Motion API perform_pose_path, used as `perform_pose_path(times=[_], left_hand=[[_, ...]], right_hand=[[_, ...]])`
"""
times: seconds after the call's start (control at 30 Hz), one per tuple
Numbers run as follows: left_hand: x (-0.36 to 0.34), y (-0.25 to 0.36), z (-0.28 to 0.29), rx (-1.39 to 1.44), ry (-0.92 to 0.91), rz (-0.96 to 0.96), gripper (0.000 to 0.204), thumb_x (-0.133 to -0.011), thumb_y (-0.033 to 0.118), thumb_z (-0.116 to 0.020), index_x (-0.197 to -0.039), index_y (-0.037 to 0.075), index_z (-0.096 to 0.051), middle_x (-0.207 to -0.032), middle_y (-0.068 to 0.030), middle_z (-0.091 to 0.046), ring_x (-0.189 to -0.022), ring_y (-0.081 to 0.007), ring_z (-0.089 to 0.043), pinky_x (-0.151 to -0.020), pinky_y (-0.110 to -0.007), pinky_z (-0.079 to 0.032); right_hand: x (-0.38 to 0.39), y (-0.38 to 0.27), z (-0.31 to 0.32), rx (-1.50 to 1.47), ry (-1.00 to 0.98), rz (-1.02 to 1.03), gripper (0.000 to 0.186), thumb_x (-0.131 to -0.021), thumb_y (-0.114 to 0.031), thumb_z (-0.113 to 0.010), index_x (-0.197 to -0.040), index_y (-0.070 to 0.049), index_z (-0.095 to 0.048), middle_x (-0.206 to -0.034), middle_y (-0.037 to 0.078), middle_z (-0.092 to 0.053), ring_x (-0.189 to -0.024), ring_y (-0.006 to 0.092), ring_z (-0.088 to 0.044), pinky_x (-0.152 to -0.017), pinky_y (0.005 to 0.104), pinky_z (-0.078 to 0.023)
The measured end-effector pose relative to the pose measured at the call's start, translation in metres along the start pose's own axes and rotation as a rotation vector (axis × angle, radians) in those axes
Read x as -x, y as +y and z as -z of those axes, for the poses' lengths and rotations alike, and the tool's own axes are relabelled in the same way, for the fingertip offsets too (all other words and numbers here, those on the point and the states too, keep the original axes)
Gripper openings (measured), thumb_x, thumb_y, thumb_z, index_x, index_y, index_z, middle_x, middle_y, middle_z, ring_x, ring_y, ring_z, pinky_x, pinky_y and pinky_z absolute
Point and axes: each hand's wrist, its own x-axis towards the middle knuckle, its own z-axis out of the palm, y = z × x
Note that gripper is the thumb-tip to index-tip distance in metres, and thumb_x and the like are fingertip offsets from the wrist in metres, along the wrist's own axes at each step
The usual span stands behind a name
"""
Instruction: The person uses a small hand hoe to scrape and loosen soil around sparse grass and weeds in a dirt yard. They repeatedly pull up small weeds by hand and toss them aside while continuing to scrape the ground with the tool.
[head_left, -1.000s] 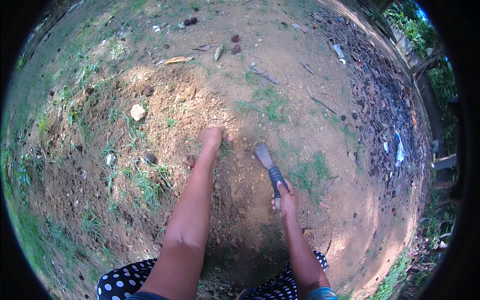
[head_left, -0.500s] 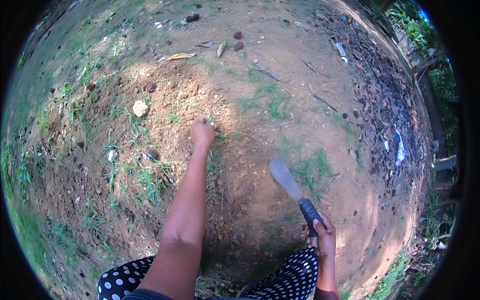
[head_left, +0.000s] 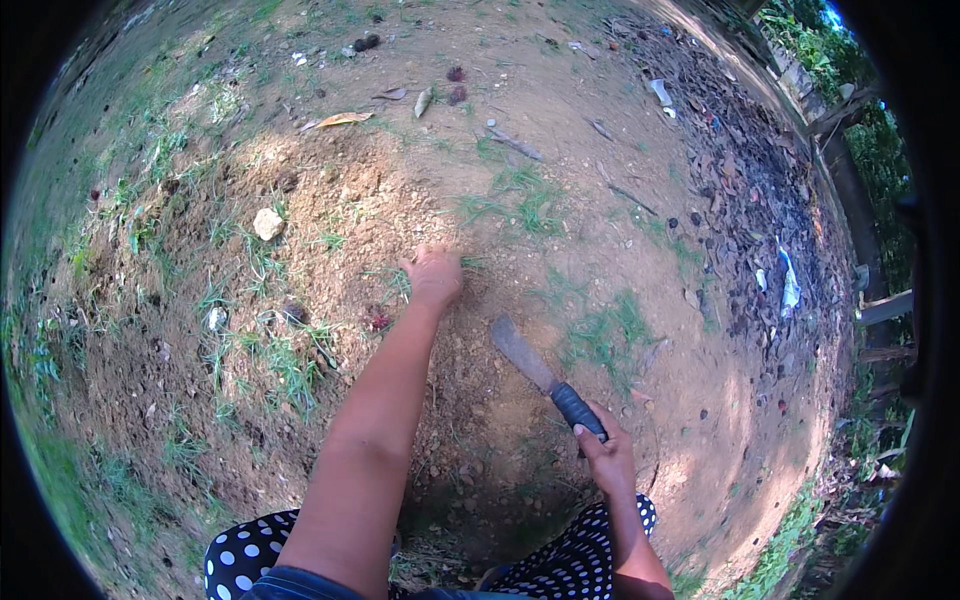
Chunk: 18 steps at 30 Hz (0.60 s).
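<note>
My left hand [head_left: 436,276] reaches down onto loose brown soil, thumb held apart from the fingers. The fingertips are partly hidden, but nothing shows in their grasp. Thin green grass blades [head_left: 398,282] lie close to its thumb, and a few more show past its other side. My right hand [head_left: 608,455] is closed around the dark wrapped handle of a short machete [head_left: 522,352]. Its broad grey blade points up and left, with the tip just below and right of my left hand.
Grass clumps [head_left: 608,330] grow right of the blade. A pale stone [head_left: 268,223] sits on dug soil to the left. Dry leaves [head_left: 345,118] and a stick [head_left: 515,143] lie farther off. Dark leaf litter [head_left: 750,200] with white scraps runs along the right.
My left hand has shifted slightly right and down, its thumb now apart; the grass at its fingers is no longer visibly gripped. My right hand has brought the machete up and left, closer to it.
</note>
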Motion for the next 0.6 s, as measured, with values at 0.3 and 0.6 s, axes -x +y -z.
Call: perform_pose_path(times=[0.3,0.6], left_hand=[[0.004,-0.03,0.026,0.318,0.242,0.185,0.023,-0.081,0.009,-0.049,-0.099,0.005,-0.064,-0.101,-0.0208,-0.064,-0.092,-0.0385,-0.062,-0.081,-0.043,-0.049],[0.011,-0.025,0.041,0.276,0.374,0.347,0.024,-0.077,0.009,-0.056,-0.099,0.008,-0.065,-0.122,-0.0139,-0.052,-0.116,-0.03,-0.045,-0.095,-0.05,-0.033]], right_hand=[[-0.082,0.018,-0.048,-0.495,-0.015,-0.337,0.028,-0.089,-0.023,-0.06,-0.111,-0.006,-0.053,-0.062,0.005,-0.053,-0.04,0.0154,-0.051,-0.031,0.0277,-0.037],[-0.028,0.002,-0.026,-0.247,0.016,-0.069,0.042,-0.087,-0.014,-0.063,-0.126,-0.005,-0.052,-0.075,0.005,-0.059,-0.044,0.0123,-0.053,-0.038,0.0253,-0.041]])
